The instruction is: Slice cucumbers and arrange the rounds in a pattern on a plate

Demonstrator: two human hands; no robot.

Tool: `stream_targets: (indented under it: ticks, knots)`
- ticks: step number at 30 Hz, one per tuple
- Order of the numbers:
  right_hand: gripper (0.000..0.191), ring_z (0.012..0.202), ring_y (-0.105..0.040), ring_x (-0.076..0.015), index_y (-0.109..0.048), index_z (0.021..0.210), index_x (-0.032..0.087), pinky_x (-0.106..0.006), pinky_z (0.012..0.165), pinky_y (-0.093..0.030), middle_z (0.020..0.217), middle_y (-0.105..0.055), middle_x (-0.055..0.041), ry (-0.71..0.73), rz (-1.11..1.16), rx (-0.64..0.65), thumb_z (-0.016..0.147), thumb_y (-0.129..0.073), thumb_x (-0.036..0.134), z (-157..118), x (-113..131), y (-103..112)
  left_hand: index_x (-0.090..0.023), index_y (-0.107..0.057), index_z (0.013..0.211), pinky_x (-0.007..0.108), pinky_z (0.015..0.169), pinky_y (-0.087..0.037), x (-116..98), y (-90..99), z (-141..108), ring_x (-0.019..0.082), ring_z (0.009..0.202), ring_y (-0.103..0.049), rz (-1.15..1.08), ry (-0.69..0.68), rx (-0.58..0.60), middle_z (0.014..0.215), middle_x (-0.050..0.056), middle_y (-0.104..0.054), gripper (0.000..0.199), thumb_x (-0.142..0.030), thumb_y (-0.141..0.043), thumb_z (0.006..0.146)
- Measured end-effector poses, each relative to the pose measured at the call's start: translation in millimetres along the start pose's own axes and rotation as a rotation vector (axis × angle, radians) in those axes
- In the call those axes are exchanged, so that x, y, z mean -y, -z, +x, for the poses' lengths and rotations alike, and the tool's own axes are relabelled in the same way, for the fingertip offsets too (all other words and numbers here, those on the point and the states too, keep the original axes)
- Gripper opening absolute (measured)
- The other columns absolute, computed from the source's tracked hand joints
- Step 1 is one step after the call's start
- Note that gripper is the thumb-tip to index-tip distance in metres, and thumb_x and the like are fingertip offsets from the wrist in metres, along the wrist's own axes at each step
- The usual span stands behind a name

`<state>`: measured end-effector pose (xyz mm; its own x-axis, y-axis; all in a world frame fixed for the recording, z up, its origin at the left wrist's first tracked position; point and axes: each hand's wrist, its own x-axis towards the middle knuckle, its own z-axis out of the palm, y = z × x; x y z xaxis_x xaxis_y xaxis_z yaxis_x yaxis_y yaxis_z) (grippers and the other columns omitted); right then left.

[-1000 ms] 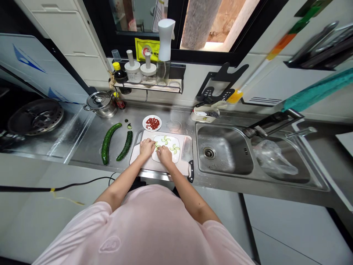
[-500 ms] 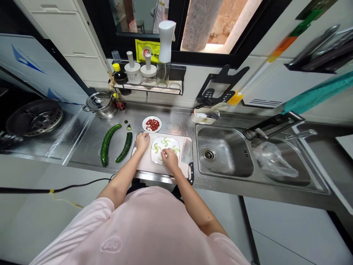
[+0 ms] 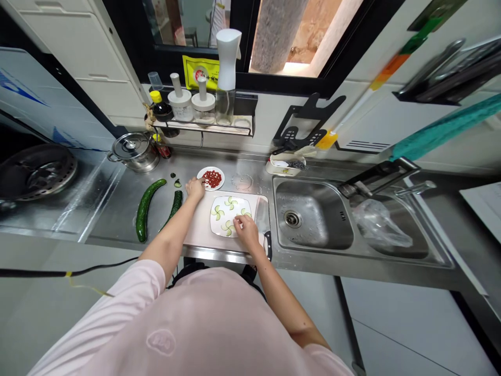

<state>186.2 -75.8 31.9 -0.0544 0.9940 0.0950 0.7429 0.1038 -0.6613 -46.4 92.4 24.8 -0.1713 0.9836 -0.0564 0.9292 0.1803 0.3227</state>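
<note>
Remotely, I log left hand point(image 3: 194, 189) at the round dish point(image 3: 222, 179) of red pieces point(image 3: 212, 178), right hand point(image 3: 246, 230) curled over the square plate point(image 3: 228, 213), both grips indeterminable; I'd pinch lightly, sparing the cucumber slices point(image 3: 227, 227).

A chopping board point(image 3: 201, 222) carries a plate point(image 3: 228, 214) and, right of that, a knife point(image 3: 262, 215); left of the board lie two cucumbers point(image 3: 144, 210), right of it the sink point(image 3: 317, 224), behind it a dish point(image 3: 222, 178)

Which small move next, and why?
Probably pinch some small red pieces with the left hand: it reaches the round white plate holding them, while the right hand is at the squarish white plate bearing curved pale-green slices.
</note>
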Motion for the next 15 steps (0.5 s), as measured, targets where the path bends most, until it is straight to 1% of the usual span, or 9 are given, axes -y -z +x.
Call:
stream_targets:
  ticks: [3,7,11,15]
  knots:
    - [0.021,0.081,-0.054,-0.0176,-0.066,0.092,0.02,-0.027,0.073,-0.04,0.084,-0.06,-0.0051,-0.003,0.006,-0.005,0.089,-0.048,0.03,0.6,0.6,1.8,-0.032,-0.064,0.115,0.043,0.091,-0.032,-0.3,-2.5,10.5,0.03,0.108,-0.049,0.005,-0.026,0.028,0.113,0.013,-0.056,0.035,-0.025,-0.045,0.086]
    - [0.022,0.082,-0.054,-0.0181,-0.066,0.093,0.02,-0.027,0.073,-0.041,0.084,-0.06,-0.0053,0.003,0.015,-0.017,0.089,-0.048,0.031,1.0,-0.1,3.3,-0.028,-0.066,0.112,0.043,0.091,-0.032,-1.6,-5.8,21.4,0.03,0.107,-0.048,0.023,-0.063,0.033,0.111,0.013,-0.056,0.033,-0.027,-0.045,0.086]
    - [0.022,0.081,-0.054,-0.0185,-0.066,0.093,0.02,-0.028,0.073,-0.041,0.084,-0.06,-0.0056,-0.003,0.031,-0.023,0.089,-0.047,0.031,0.5,-1.2,4.3,-0.025,-0.068,0.106,0.043,0.09,-0.032,-4.2,-9.4,28.6,0.03,0.106,-0.048,0.034,-0.089,0.038,0.11,0.014,-0.056,0.03,-0.027,-0.046,0.085]
    - [0.022,0.08,-0.054,-0.0184,-0.066,0.092,0.02,-0.028,0.072,-0.042,0.083,-0.06,-0.0055,-0.014,0.048,-0.026,0.088,-0.048,0.03,-0.8,-2.3,5.4,-0.023,-0.069,0.101,0.044,0.09,-0.032,-5.6,-13.9,32.2,0.031,0.107,-0.047,0.066,-0.115,0.076,0.11,0.014,-0.056,0.029,-0.024,-0.045,0.085]
